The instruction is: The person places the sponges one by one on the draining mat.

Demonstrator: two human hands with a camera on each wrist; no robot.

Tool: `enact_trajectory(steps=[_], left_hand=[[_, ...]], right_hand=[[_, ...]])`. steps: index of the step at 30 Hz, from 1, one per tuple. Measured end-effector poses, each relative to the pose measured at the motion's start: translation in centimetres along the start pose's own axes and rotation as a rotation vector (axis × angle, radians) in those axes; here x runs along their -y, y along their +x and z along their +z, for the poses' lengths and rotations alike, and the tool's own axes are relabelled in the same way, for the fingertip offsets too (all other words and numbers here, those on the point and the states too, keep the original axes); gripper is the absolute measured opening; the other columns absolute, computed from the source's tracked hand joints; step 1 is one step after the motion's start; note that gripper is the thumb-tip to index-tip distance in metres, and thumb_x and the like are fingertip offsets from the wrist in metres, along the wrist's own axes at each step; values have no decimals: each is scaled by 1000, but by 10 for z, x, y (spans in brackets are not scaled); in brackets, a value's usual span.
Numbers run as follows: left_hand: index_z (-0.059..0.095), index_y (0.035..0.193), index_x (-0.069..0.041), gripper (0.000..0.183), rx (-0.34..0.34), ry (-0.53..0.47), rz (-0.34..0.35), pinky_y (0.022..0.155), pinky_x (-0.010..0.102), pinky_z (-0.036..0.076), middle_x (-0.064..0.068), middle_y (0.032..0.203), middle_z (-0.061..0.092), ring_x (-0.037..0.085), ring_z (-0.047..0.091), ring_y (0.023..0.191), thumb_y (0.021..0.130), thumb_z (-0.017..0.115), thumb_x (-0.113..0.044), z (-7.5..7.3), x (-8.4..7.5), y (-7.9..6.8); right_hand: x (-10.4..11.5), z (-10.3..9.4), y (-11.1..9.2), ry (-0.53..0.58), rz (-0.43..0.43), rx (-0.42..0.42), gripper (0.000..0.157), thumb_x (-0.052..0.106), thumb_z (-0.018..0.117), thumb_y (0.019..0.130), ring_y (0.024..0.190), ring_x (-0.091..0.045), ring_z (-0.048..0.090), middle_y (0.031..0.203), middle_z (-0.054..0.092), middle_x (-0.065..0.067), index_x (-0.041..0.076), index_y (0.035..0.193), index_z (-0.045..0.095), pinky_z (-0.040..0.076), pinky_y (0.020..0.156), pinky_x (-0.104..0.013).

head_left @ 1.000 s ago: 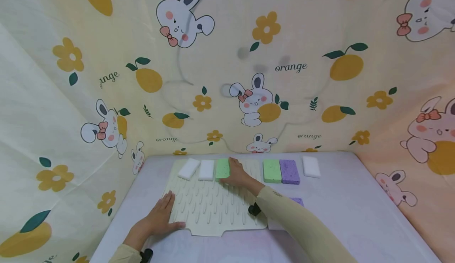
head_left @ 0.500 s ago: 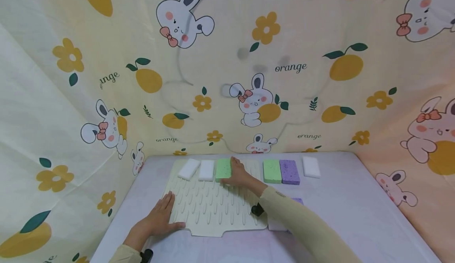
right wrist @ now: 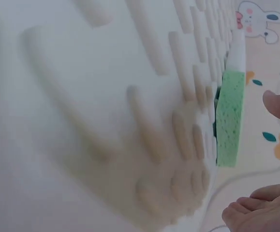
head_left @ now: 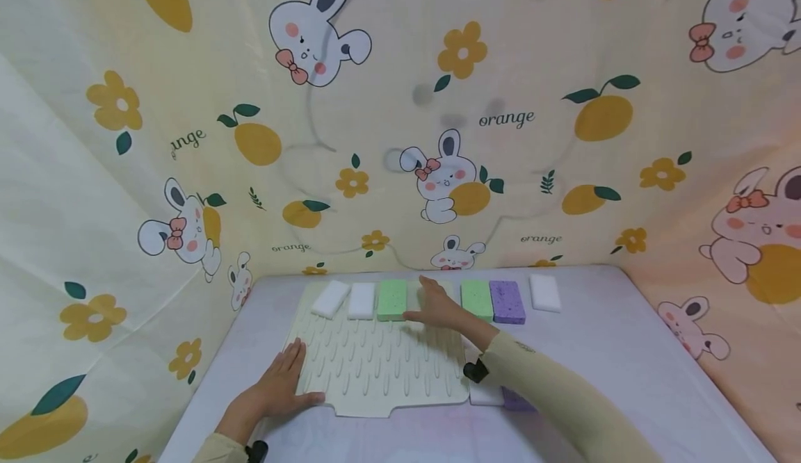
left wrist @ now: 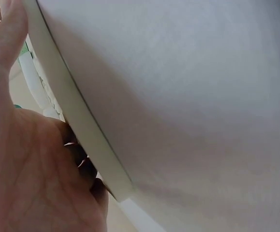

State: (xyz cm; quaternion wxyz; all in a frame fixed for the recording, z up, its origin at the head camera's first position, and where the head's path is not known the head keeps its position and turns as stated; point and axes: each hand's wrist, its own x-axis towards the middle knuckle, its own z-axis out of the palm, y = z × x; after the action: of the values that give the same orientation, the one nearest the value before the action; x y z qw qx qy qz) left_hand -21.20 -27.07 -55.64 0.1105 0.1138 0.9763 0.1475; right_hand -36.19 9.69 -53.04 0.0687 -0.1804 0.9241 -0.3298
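Note:
A cream board point(head_left: 369, 386) with raised ridges lies flat on the table. Along its far edge sit two white sponges point(head_left: 330, 299) and a green sponge point(head_left: 392, 300), side by side. My left hand point(head_left: 275, 383) rests at the board's left edge, fingers stretched along it and thumb over the front corner. Just right of the green sponge, my right hand point(head_left: 441, 304) hovers over the board with fingers and thumb spread and nothing held. The right wrist view shows a gap between that hand point(right wrist: 263, 208) and the green sponge point(right wrist: 230, 118).
Right of the board stand another green sponge point(head_left: 477, 300), a purple sponge point(head_left: 507, 302) touching it, and a white sponge point(head_left: 546, 293). Nearer, a white block point(head_left: 484, 395) and a purple one point(head_left: 516, 399) lie partly under the right sleeve. A printed curtain point(head_left: 375, 101) rises behind.
My right hand has let go of the green sponge and moved a little to the right. The sponge stays beside the white ones. My left hand has not moved.

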Motion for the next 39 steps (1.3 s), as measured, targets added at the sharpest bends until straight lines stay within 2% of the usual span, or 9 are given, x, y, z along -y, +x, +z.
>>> enact_trajectory(steps=[4,7,14,24,32,39], left_hand=[[13,155,12,127,-16,-4,19,123,58,11,30,163,8,45,8,151,79,62,-77,3,4,1],[12,157,8,129,-21,42,11,124,54,11,27,165,7,41,8,153,77,57,-83,10,11,5],[16,156,8,127,-50,49,13,123,55,15,26,165,10,41,11,152,78,59,-82,19,19,10],[16,156,8,126,-65,55,24,123,55,16,26,164,11,42,12,152,78,59,-82,19,20,11],[16,155,11,125,-40,28,29,123,57,13,29,164,10,44,11,151,79,61,-78,12,12,6],[15,154,13,123,-12,8,31,122,60,12,32,162,9,48,10,150,82,64,-73,3,4,3]], right_hand=[[-12,-5,-6,-2,3,-16,110,51,79,82,151,-38,20,163,23,-20,2,159,19,24,121,-54],[-20,-12,-13,1,5,-18,110,54,79,81,150,-39,21,163,24,-20,3,159,21,24,121,-56],[-33,-33,-34,76,-1,-40,107,52,78,83,149,-43,22,162,24,-24,0,158,21,23,119,-60],[-50,-52,-54,80,54,-93,106,47,80,82,147,-46,23,162,23,-23,6,159,21,24,117,-64],[-64,-71,-74,90,29,-124,108,53,78,83,147,-48,23,162,21,-24,7,160,17,24,116,-67],[-83,-86,-86,44,20,-140,107,51,77,84,147,-49,20,162,21,-25,4,160,17,23,115,-68]])
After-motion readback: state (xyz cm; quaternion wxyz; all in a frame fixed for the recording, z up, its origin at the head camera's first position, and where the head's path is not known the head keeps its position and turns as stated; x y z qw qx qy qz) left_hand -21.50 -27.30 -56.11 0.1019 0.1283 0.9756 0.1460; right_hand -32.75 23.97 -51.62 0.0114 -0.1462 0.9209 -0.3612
